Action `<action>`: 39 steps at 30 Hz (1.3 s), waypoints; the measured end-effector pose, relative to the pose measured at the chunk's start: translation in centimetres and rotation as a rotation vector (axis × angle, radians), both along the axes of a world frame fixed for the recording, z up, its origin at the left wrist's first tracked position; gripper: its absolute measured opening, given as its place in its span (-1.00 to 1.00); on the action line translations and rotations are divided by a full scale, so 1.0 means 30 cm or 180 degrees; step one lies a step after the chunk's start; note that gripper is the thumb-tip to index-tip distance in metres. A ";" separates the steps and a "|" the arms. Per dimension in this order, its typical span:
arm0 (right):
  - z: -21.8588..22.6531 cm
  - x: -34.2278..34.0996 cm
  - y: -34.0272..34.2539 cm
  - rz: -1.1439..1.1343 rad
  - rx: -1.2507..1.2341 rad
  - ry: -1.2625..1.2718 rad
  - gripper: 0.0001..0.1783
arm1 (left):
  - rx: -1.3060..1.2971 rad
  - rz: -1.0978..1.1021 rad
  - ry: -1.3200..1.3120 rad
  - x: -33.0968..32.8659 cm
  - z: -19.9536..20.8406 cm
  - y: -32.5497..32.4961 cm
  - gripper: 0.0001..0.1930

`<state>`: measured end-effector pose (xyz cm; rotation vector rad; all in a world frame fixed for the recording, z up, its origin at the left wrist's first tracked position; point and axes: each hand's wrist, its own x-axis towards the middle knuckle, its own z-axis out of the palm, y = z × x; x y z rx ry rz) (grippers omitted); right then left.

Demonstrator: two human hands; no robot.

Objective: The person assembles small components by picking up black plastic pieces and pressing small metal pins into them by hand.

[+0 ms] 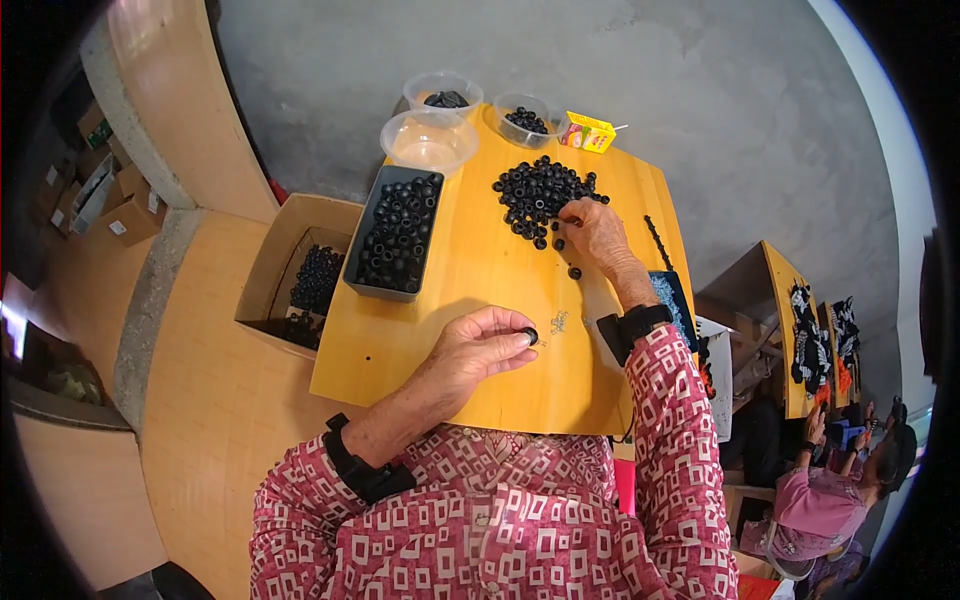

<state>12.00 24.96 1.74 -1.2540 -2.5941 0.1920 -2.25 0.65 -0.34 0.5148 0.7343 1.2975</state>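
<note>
My left hand is over the near part of the yellow table, thumb and forefinger pinching a small round black part. Farther off, my right hand reaches to the near right edge of a pile of small black ring-like parts. Its fingers are drawn together; whatever may be between them is hidden. A few loose parts, one a single black piece, lie just below that hand. Between my hands is a little cluster of tiny silvery pieces.
Left of the pile stands a dark bin full of black parts, with a cardboard box below. Clear bowls and a yellow drink carton line the far edge. A blue-filled tray sits right. Another person sits far right.
</note>
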 end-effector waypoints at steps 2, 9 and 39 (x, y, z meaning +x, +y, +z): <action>0.005 -0.005 -0.004 0.0091 0.0046 0.0012 -0.81 | -0.0034 0.0007 0.0008 0.001 0.004 0.001 -0.83; -0.012 -0.036 0.009 0.0252 0.0310 -0.0188 -0.77 | -0.0070 0.0021 0.0053 -0.003 0.006 0.003 -0.84; 0.124 0.078 -0.562 0.1354 0.0552 0.1344 -0.84 | 0.0099 0.0472 0.0270 0.004 0.018 0.002 -0.81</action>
